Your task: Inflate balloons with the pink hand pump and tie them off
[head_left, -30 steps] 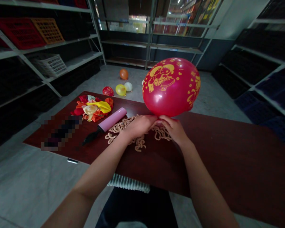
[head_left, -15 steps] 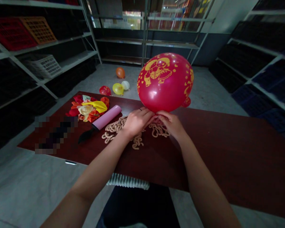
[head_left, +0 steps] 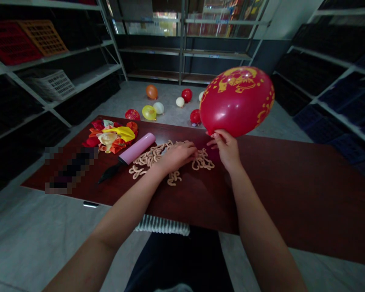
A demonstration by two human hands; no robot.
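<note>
My right hand point(head_left: 226, 148) pinches the neck of a large red balloon point(head_left: 239, 103) with yellow printed figures, which is inflated and leans up to the right. My left hand point(head_left: 181, 155) lies palm down over a pile of tan, looped cords point(head_left: 152, 155), its fingers loosely stretched and hiding part of the pile. No thing shows in that hand. More tan cord loops point(head_left: 203, 161) lie between the two hands. Left of the pile, a pink hand pump point(head_left: 137, 149) with a black nozzle end rests on the dark brown table point(head_left: 280, 190).
Uninflated balloons point(head_left: 112, 136) in several colours are heaped at the table's far left. Beyond it, small inflated balloons, among them an orange one point(head_left: 151, 92) and a yellow one point(head_left: 149, 113), lie on the floor. Shelves with crates point(head_left: 42, 37) stand around the sides.
The red balloon has moved right with my right hand. My left hand has come away from its neck and lowered onto the cords. More floor balloons now show behind the table.
</note>
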